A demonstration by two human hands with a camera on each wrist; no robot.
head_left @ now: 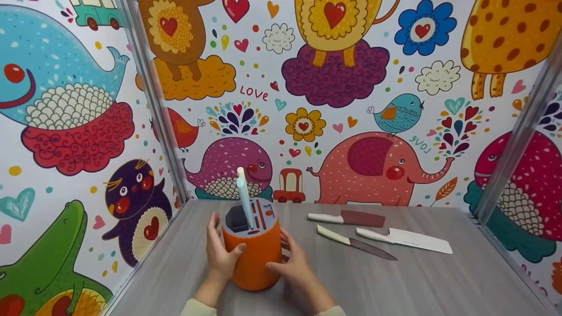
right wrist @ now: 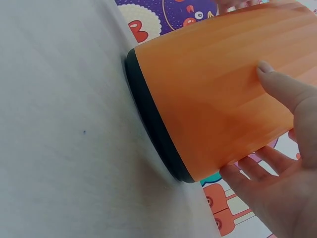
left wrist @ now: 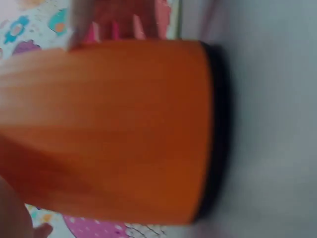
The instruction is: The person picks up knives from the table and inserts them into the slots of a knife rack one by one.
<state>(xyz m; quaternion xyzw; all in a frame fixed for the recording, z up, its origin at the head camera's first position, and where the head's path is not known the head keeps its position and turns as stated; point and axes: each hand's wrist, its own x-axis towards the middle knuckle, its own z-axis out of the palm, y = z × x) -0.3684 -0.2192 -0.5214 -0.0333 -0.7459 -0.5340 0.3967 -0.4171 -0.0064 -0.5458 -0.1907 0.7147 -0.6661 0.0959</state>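
Note:
An orange knife block [head_left: 252, 259] with a grey slotted top stands on the table, its dark base showing in both wrist views. My left hand [head_left: 221, 256] holds it from the left, thumb across the front. From the other side my right hand [head_left: 297, 263] grips it, thumb on the front and fingers bent round the side, as the right wrist view shows. A light-blue handle [head_left: 244, 197] sticks up from the top, with a cream handle end [head_left: 240, 172] just behind it.
Three knives lie to the right on the grey table [head_left: 373, 285]: a brown-bladed cleaver [head_left: 362, 217], a white-bladed cleaver [head_left: 419, 240] and a narrow knife [head_left: 373, 249] with a pale handle. Cartoon-printed panels [head_left: 272, 118] in metal frames enclose the back and sides.

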